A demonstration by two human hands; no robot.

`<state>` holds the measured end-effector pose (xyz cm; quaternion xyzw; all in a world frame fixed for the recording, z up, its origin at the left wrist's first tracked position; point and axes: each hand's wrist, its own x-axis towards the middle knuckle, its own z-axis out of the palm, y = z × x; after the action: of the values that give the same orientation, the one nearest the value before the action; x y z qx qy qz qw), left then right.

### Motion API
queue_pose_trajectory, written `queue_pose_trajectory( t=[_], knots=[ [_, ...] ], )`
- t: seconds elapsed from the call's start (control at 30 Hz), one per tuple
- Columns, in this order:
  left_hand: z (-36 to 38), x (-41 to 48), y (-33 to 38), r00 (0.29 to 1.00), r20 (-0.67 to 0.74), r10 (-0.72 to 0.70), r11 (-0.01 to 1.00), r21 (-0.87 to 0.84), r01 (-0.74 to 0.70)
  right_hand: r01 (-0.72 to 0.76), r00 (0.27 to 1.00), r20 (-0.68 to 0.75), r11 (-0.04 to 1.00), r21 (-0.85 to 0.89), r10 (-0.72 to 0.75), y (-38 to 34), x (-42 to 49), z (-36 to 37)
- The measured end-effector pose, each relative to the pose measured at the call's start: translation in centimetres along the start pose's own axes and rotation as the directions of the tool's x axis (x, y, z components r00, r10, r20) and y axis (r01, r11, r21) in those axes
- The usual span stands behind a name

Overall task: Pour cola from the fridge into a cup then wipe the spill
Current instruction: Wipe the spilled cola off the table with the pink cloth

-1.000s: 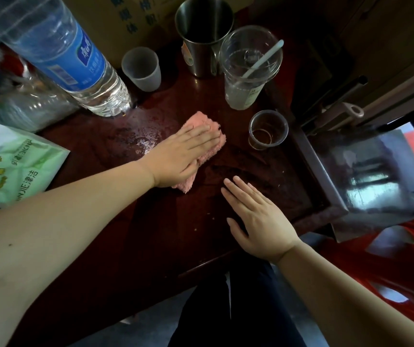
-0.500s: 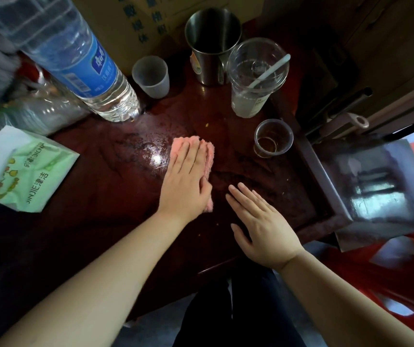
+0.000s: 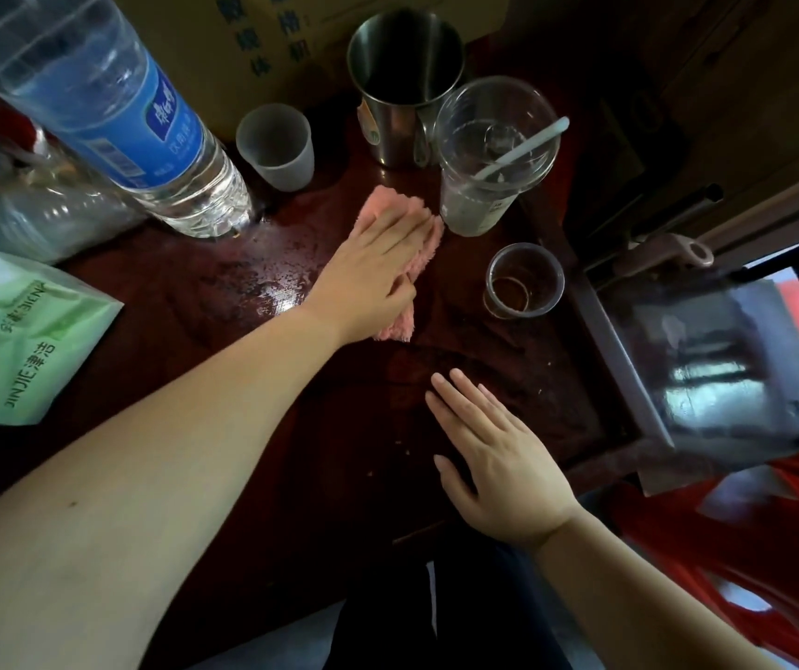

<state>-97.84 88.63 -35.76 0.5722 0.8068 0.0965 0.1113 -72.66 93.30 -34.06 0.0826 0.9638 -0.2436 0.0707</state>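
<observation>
Pink cloth (image 3: 395, 199) lies under left hand (image 3: 368, 273) (fingers flat), right hand (image 3: 499, 461) apart.

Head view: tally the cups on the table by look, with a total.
Clear: 2 (tall clear cup, short clear cup)
Steel: 1 (steel cup)
Frosted: 1 (frosted cup)
Total: 4

A fluffy pink cloth (image 3: 416, 244) lies on the glossy dark wooden table (image 3: 223, 302), near a brushed metal cup (image 3: 402, 84) and clear plastic bottle (image 3: 117, 113).
</observation>
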Motion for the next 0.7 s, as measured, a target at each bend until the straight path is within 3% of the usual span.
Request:
queue_pose_trajectory(
  t=[0.37, 0.57, 0.7],
  knots=[
    [0.3, -3.3, 0.8, 0.975, 0.096, 0.198, 0.98, 0.006, -0.2, -0.001, 1.0, 0.012, 1.0, -0.02, 0.002, 0.0, 0.1, 0.0],
    [0.6, -8.0, 2.2, 0.97, 0.112, 0.217, 0.976, -0.015, -0.216, 0.006, 1.0, 0.011, 1.0, -0.03, -0.005, -0.1, 0.0, 0.1],
    [0.9, -11.5, 2.8, 0.986, 0.076, 0.149, 0.989, -0.028, -0.148, 0.007, 1.0, 0.003, 0.999, -0.037, -0.007, -0.1, 0.0, 0.1]
  ],
)
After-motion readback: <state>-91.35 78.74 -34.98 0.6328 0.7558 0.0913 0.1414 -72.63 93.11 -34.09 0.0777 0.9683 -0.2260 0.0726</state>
